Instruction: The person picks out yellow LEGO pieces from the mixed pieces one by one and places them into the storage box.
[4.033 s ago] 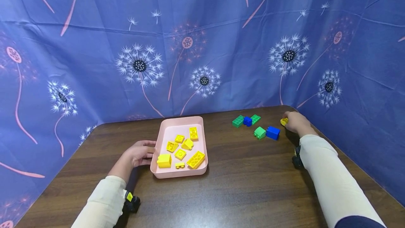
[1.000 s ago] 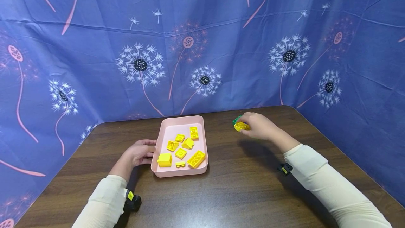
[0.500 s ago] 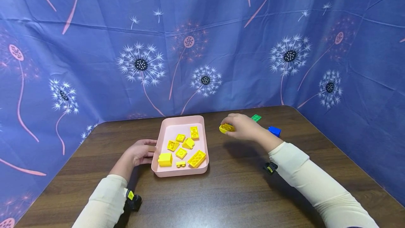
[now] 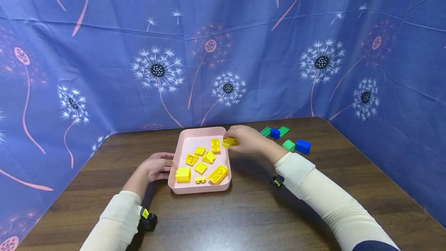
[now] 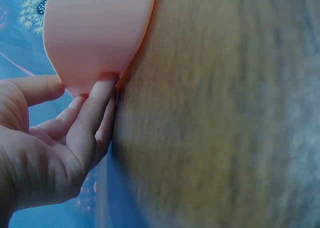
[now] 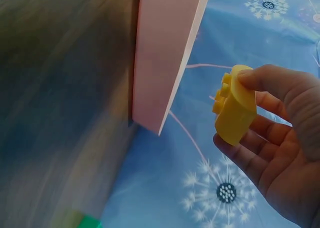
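Yellow brick (image 4: 230,141) is pinched between thumb and fingers of the right hand (image 4: 245,140), held above the right rim of the pink tray (image 4: 198,189), arm extended across the worktop (image 4: 265,212). Left hand (image 4: 155,167) rests against the tray's left wall, fingers straight and touching it. Green and blue bricks (image 4: 287,141) lie to the right.

Makeshift recording booth: dandelion-print blue cloth (image 4: 223,49) hung round a dark wooden table (image 4: 244,212)
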The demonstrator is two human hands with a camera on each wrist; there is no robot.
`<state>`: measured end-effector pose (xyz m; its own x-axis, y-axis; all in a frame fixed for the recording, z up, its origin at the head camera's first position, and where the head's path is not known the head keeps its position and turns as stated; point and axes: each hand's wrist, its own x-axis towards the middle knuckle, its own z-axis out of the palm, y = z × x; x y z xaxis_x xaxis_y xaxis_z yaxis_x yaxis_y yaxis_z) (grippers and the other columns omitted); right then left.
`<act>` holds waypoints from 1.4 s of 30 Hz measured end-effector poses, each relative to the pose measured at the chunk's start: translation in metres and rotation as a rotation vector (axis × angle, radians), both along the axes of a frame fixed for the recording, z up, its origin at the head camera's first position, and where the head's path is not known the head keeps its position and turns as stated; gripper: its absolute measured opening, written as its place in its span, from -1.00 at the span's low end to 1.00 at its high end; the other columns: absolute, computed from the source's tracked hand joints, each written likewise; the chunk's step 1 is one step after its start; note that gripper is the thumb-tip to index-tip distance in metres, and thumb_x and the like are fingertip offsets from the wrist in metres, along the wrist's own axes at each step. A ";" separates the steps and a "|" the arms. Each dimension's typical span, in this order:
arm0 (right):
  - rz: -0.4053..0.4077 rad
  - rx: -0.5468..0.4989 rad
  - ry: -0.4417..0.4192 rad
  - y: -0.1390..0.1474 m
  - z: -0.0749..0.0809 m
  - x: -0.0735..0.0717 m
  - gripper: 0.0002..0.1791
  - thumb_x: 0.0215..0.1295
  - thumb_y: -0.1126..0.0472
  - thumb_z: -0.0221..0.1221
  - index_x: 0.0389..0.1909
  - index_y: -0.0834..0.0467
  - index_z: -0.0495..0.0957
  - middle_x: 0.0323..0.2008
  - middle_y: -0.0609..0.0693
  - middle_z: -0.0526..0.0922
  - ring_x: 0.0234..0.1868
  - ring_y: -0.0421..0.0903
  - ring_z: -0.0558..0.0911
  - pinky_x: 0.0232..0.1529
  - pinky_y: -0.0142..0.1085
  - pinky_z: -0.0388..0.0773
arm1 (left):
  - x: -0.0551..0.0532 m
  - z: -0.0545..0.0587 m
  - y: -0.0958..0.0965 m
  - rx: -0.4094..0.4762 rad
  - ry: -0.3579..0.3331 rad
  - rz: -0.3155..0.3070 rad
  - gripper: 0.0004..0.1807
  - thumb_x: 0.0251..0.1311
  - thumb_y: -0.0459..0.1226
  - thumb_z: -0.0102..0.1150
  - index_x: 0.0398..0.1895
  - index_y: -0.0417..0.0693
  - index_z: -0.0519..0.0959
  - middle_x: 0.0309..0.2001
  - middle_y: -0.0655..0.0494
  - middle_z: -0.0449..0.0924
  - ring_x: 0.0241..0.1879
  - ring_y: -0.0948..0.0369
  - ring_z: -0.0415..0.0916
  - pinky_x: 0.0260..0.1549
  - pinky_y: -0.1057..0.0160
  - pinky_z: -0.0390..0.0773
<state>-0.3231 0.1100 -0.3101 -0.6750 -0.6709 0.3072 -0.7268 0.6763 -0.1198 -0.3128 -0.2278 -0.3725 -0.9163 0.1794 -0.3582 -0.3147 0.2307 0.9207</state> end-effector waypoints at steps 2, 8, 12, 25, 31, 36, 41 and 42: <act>-0.001 0.004 -0.022 -0.008 -0.001 -0.003 -0.70 0.14 0.16 0.36 -0.09 0.12 0.66 -0.25 -0.07 0.62 -0.28 -0.14 0.50 -0.18 -0.25 0.50 | 0.000 -0.001 0.000 0.002 0.000 -0.001 -0.40 0.26 -0.43 0.02 0.38 -0.33 0.17 0.00 -0.20 0.57 -0.25 0.19 0.61 -0.17 0.03 0.64; 0.039 0.046 -0.083 -0.026 -0.010 -0.013 -0.64 0.10 0.23 0.36 -0.05 0.18 0.64 -0.14 -0.01 0.66 -0.22 -0.12 0.54 -0.11 -0.25 0.53 | -0.001 -0.001 0.000 0.002 -0.004 0.004 -0.41 0.27 -0.43 0.04 0.37 -0.32 0.19 0.00 -0.22 0.56 -0.26 0.18 0.61 -0.17 0.02 0.64; 0.080 0.064 -0.098 -0.037 -0.014 -0.017 -0.62 0.07 0.32 0.37 -0.03 0.17 0.65 -0.10 -0.02 0.67 -0.12 -0.12 0.58 0.00 -0.25 0.53 | -0.002 -0.002 0.000 -0.001 -0.009 0.014 -0.41 0.27 -0.42 0.04 0.37 -0.31 0.20 0.01 -0.21 0.56 -0.26 0.18 0.61 -0.15 0.01 0.64; 0.111 0.130 -0.284 -0.062 -0.018 -0.007 -0.59 0.02 0.20 0.47 -0.06 0.16 0.68 -0.12 -0.05 0.67 -0.15 -0.16 0.57 0.00 -0.36 0.52 | -0.002 0.000 0.001 -0.003 -0.013 0.009 -0.41 0.29 -0.41 0.05 0.37 -0.30 0.20 0.03 -0.21 0.54 -0.24 0.17 0.61 -0.13 0.00 0.63; 0.081 0.192 -0.291 -0.063 -0.022 -0.007 -0.62 -0.02 0.51 0.35 -0.17 0.10 0.68 -0.23 -0.12 0.65 -0.22 -0.17 0.53 -0.04 -0.40 0.52 | -0.002 -0.001 0.001 -0.005 -0.016 0.022 -0.43 0.29 -0.41 0.06 0.36 -0.29 0.22 0.03 -0.21 0.54 -0.24 0.16 0.61 -0.12 -0.01 0.63; 0.075 0.191 -0.292 -0.060 -0.025 -0.008 -0.56 -0.07 0.60 0.31 -0.17 0.12 0.68 -0.29 -0.09 0.63 -0.24 -0.13 0.53 -0.07 -0.42 0.53 | 0.000 -0.002 0.000 -0.007 0.001 0.007 -0.41 0.28 -0.42 0.05 0.37 -0.32 0.18 0.02 -0.22 0.54 -0.24 0.17 0.60 -0.13 0.00 0.63; 0.072 0.168 -0.276 -0.052 -0.023 -0.007 -0.59 -0.05 0.56 0.31 -0.15 0.15 0.67 -0.25 -0.05 0.65 -0.21 -0.09 0.57 -0.06 -0.35 0.54 | 0.002 0.000 0.001 -0.011 0.007 0.008 -0.41 0.27 -0.42 0.05 0.37 -0.32 0.19 0.02 -0.23 0.54 -0.24 0.17 0.60 -0.15 0.00 0.63; 0.075 0.159 -0.269 -0.050 -0.022 -0.007 -0.59 -0.05 0.56 0.32 -0.15 0.16 0.67 -0.23 -0.04 0.65 -0.19 -0.08 0.58 -0.05 -0.32 0.54 | 0.002 0.000 0.001 -0.012 0.007 0.008 -0.41 0.27 -0.42 0.05 0.37 -0.32 0.19 0.03 -0.24 0.53 -0.24 0.17 0.60 -0.15 0.00 0.63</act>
<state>-0.3300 0.0599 -0.3320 -0.6646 -0.7471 0.0120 -0.7319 0.6478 -0.2115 -0.3111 -0.2265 -0.3721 -0.9199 0.1683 -0.3541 -0.3104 0.2392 0.9200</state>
